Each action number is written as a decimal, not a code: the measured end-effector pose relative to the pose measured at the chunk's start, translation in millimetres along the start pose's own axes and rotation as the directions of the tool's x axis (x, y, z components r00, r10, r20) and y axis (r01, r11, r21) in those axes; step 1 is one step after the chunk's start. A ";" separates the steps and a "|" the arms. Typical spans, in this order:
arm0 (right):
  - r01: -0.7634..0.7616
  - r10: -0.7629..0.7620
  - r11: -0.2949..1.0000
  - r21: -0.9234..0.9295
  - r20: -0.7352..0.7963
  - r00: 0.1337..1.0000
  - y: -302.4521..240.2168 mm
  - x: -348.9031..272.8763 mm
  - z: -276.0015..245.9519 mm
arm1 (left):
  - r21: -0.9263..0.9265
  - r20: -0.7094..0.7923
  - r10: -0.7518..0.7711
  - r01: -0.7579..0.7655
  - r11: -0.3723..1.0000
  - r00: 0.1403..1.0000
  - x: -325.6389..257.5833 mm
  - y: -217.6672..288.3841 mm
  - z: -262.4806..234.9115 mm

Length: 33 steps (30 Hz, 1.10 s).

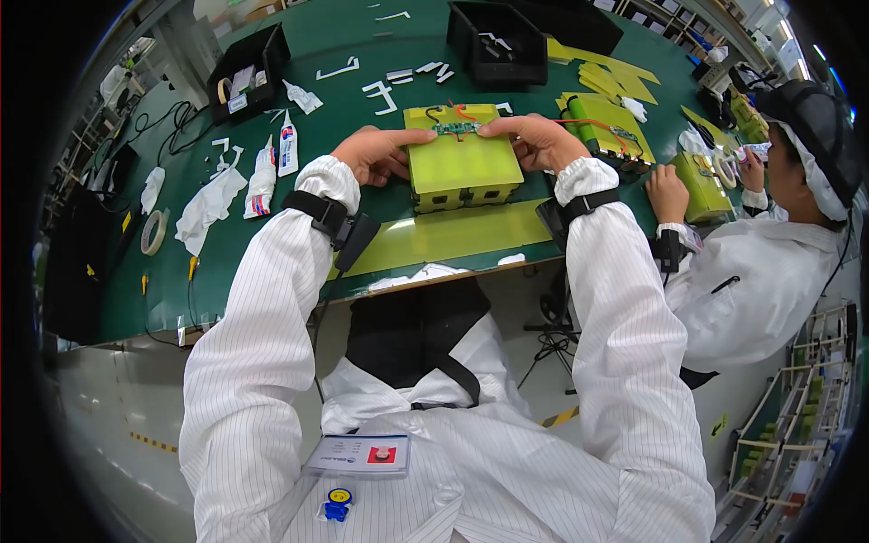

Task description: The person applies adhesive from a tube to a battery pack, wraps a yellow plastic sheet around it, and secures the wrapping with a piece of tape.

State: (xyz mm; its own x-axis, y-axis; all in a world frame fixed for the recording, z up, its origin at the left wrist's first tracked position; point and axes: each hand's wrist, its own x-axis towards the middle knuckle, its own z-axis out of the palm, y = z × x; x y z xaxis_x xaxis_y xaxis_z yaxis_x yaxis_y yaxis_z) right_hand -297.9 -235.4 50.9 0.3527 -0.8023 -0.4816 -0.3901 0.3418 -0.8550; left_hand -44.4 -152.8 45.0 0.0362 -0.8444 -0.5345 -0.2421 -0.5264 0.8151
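A yellow-green battery pack (pixel 462 163) lies flat on the green table (pixel 362 54) in front of me. A small green circuit strip (pixel 455 129) with red and black wires sits on its far edge. My left hand (pixel 376 154) rests against the pack's left side, thumb stretched onto the top toward the strip. My right hand (pixel 534 140) presses on the pack's right far corner, fingertips at the strip. Both wrists wear black straps over white striped sleeves.
A yellow sheet (pixel 444 237) lies under the pack. Two black bins (pixel 249 68) (pixel 498 41) stand at the back. Glue tubes (pixel 272 167), white wipes (pixel 208 208) and a tape roll (pixel 154 231) lie left. A co-worker in white (pixel 760 262) handles another pack (pixel 701 185) at right.
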 end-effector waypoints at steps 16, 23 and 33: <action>0.153 -0.273 0.280 -0.948 0.074 0.959 38.7 -102.5 -18.4 | 0.971 0.078 0.486 -0.177 0.162 0.870 -112.5 -66.7 -0.6; 0.244 -0.368 0.093 -0.965 0.194 0.909 54.5 -107.7 5.0 | 0.945 0.283 0.343 -0.322 0.063 0.896 -112.9 -57.8 -8.3; 0.283 -0.425 -0.259 -0.923 0.373 0.825 55.2 -104.6 24.5 | 0.886 0.459 0.345 -0.452 -0.105 0.819 -121.4 -60.9 0.9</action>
State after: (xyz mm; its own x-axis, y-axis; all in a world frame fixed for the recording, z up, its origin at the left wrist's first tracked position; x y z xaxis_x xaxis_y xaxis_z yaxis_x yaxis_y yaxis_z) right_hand -335.5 -120.6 49.4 0.7736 -0.6248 -0.1057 -0.5842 -0.7679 0.2628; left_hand -34.9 -18.2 60.0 -0.4988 -0.8272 -0.2587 -0.8498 0.5255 -0.0419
